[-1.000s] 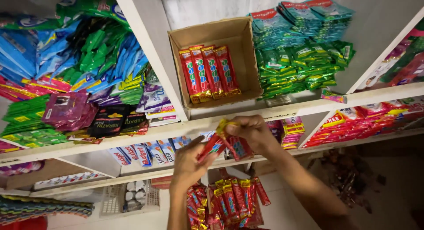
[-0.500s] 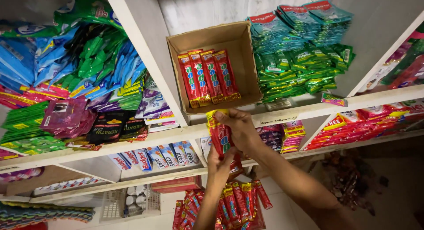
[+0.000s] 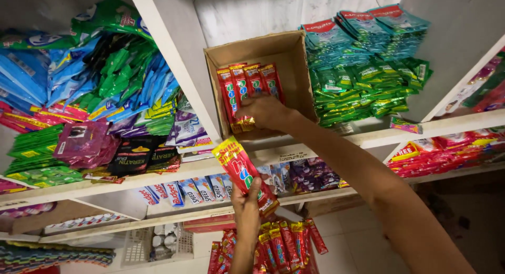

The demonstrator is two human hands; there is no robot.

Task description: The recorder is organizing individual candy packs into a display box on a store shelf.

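One head-worn camera looks up and forward, close in, at white wooden shelves (image 3: 173, 171) that run tilted across the frame. An open brown cardboard box (image 3: 294, 58) sits upper centre; both forearms rise from the bottom edge. No second view exists.

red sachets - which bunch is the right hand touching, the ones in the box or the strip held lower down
The red sachets in the cardboard box: the right hand rests on their lower ends inside the box. The other red strip is gripped by the left hand below the shelf.
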